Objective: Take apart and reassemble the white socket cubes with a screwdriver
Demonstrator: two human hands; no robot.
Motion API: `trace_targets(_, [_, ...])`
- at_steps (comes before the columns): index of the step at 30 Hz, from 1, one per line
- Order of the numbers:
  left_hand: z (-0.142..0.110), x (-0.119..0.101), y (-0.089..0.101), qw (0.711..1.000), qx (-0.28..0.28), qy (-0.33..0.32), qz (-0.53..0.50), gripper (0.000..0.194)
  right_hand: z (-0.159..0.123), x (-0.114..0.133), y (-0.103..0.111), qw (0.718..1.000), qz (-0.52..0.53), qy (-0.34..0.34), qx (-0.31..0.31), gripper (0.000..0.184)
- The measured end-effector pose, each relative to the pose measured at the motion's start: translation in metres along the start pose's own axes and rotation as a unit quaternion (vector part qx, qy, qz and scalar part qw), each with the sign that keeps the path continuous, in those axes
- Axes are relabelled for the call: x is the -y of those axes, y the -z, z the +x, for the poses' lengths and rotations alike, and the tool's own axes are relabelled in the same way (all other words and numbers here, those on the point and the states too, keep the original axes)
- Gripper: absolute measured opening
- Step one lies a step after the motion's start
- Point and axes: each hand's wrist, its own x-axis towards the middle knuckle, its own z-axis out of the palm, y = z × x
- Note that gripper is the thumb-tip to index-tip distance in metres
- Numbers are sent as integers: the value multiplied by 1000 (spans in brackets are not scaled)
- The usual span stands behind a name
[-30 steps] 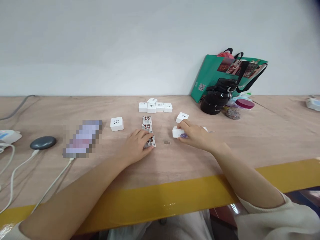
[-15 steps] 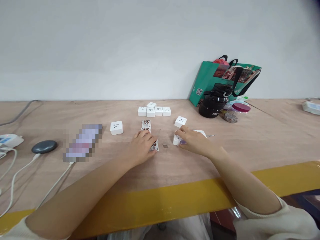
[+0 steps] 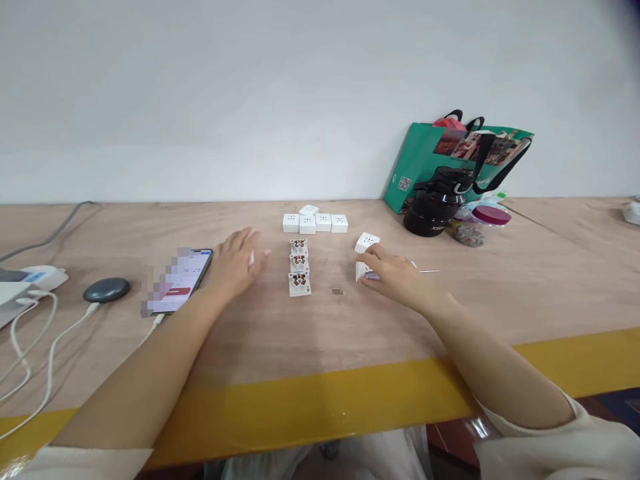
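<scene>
Along a plywood workbench (image 3: pixel 260 347) with a yellow front edge (image 3: pixel 310 413), set against a white wall (image 3: pixel 250 100), my view shows a green shopping bag (image 3: pixel 425 150) and a black bottle (image 3: pixel 433 213) at the far right. A phone (image 3: pixel 187 280) with a pixelated screen, a dark oval puck (image 3: pixel 107 290) and white cables (image 3: pixel 50 347) lie to the left.

I read the right hand (image 3: pixel 395 277) as closed, its fingers clamped on a white socket housing (image 3: pixel 361 271) and lying across a purple-handled screwdriver (image 3: pixel 373 275). A white socket cover (image 3: pixel 367 243) sits just beyond those fingers.

The left hand (image 3: pixel 235 263) is open with its fingers apart, raised above the bench, and a white piece (image 3: pixel 251 258) shows at the fingertips. It is nearest a column of three opened socket bases (image 3: pixel 299 267). Behind that column stands a cluster of white sockets (image 3: pixel 315 223).
</scene>
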Motion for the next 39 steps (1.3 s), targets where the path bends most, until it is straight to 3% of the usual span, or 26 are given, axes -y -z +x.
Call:
trace_targets(1, [2,9,4,998,52,41,24,51,0,3,-1,1000,15,9,-19,27])
trace_targets(3, [1,22,16,984,165,53,30,54,0,9,-5,997,44,48,-50,23])
trace_targets(5, [-6,24,32,975,216,39,16,53,0,17,-10,990,79,100,-55,20])
trace_targets(7, [-20,12,47,966,257,9,-4,49,-1,25,-13,980,126,141,-55,17])
trace_targets(10, [-44,-23,58,948,274,-119,-110,45,-3,37,-12,943,273,148,-117,16])
trace_targets(11, [-52,-36,56,936,278,-153,-153,47,-4,40,-10,917,345,128,-156,18])
trace_targets(13, [-65,-61,46,918,280,-177,-218,54,-6,46,-4,833,499,62,-233,25])
trace_targets(16, [-75,-85,24,921,247,-154,-260,55,-6,54,1,701,659,-27,-272,29])
trace_targets(17, [-77,-89,18,923,234,-147,-269,55,-6,57,2,675,687,-47,-264,29])
trace_targets(19, [-78,-92,7,925,202,-146,-285,55,-4,61,0,650,718,-70,-239,29])
trace_targets(21, [-78,-92,2,925,182,-155,-294,56,-3,64,-2,650,722,-77,-226,28])
trace_targets(24, [-78,-91,-2,926,173,-165,-293,57,-3,66,-5,672,701,-53,-230,29])
trace_targets(33, [-80,-90,-3,927,143,-189,-292,53,-15,64,0,757,581,103,-280,29])
trace_targets(39, [-81,-89,-6,927,111,-209,-291,51,-16,69,-8,750,580,123,-293,28])
